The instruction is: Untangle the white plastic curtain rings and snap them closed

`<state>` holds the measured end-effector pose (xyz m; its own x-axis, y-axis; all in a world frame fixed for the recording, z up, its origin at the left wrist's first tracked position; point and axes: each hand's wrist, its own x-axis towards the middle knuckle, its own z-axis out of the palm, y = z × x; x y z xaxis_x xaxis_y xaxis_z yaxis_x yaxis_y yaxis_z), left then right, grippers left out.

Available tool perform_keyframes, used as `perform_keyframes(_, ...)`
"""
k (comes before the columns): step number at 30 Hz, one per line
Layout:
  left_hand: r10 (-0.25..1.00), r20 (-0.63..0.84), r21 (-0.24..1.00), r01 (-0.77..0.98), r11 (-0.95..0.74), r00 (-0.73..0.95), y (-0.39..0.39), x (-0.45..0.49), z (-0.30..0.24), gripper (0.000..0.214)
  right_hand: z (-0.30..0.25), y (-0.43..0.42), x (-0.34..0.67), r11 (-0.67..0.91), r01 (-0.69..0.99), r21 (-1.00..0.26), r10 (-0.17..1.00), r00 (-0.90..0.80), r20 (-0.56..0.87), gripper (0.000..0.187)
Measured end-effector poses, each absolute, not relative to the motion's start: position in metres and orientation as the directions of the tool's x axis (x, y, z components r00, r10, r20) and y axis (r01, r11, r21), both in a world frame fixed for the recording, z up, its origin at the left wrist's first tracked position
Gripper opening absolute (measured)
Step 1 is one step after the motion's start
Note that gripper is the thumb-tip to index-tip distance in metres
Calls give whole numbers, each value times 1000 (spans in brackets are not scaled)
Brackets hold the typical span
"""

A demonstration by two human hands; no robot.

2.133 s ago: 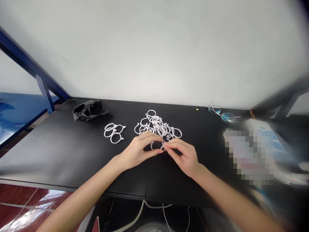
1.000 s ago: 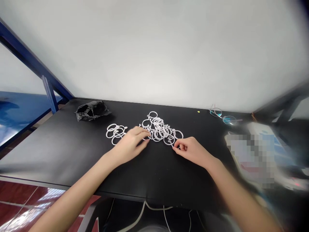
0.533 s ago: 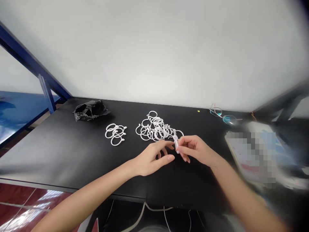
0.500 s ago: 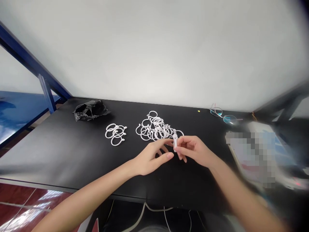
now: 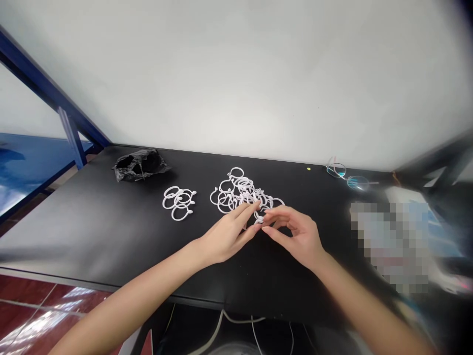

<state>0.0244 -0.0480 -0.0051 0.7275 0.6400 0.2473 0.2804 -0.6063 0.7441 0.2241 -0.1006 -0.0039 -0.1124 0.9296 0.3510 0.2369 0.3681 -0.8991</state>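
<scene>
Before me, my left hand (image 5: 225,236) pinches a white plastic ring (image 5: 259,220) at its fingertips. My right hand (image 5: 295,229) is just beside it, thumb and forefinger spread apart, the fingertips close to the ring's right side; whether they touch it is hard to make out. Behind my fingers lies a tangled pile of white plastic rings (image 5: 226,201), partly covered by my left hand. To the left, a smaller group of similar rings (image 5: 180,212) lies overlapping on the black tabletop (image 5: 148,246). Each ring has a small knob or clasp on its rim.
A crumpled black plastic bag (image 5: 140,166) lies at the back left. Eyeglasses (image 5: 357,183) rest at the back right, near a small yellow bit (image 5: 309,169). Blurred items (image 5: 391,246) are at the right. A pale wall (image 5: 236,98) rises behind; cables (image 5: 212,337) hang below the front edge.
The ring has passed from my right hand's pinch to my left fingertips and now lies tilted. My right thumb and forefinger have spread apart. The view has shifted slightly.
</scene>
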Motion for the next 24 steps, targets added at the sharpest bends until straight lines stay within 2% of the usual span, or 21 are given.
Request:
perform_keyframes(3,607,297,665,296,-685,737,-47,24,-8,46,-6,-102,219,482,309,-820,875,-121,469,23)
perform_keyframes(6,565,322,618,283,-734,760,-45,23,-8,51,-7,-105,215,507,354,-786,857,-114,502,20)
perform_keyframes(9,529,340,591,261,-764,778,-44,21,-8,56,-7,-107,211,487,355,-798,870,-114,480,15)
perform_keyframes(12,515,347,588,246,-771,784,-43,21,-7,53,-8,-108,210,470,273,-840,883,-118,455,11)
perform_keyframes(19,495,315,672,178,-718,810,-46,20,-4,42,-11,-109,205,300,81,-951,948,-136,287,5)
perform_keyframes(22,493,302,631,217,-745,816,-44,18,0,36,-9,-107,208,246,69,-967,960,-153,233,19)
perform_keyframes(24,542,319,581,291,-760,777,-38,14,3,29,-7,-104,214,257,138,-956,966,-77,248,27)
